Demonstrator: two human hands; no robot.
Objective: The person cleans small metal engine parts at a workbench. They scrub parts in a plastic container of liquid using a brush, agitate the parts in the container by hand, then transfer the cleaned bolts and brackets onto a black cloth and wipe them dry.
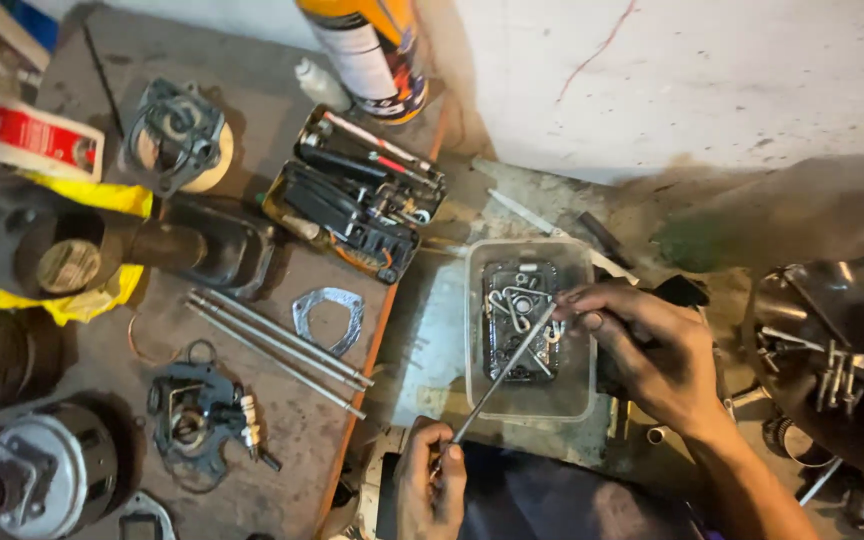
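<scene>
My left hand (429, 485), at the bottom centre, grips the near end of a thin metal rod (501, 375). The rod slants up to the right, over a clear plastic tub (580, 400) that holds several small metal parts in dark liquid. My right hand (642, 350) reaches over the tub's right side. Its fingertips pinch the far tip of the rod above the parts.
A brown board on the left carries two long rods (277, 345), a flat metal gasket (327, 315), a carburettor-like part (202, 410), an open tool case (357, 195) and a spray can (367, 50). A dark round engine cover (842, 350) with bolts lies at right.
</scene>
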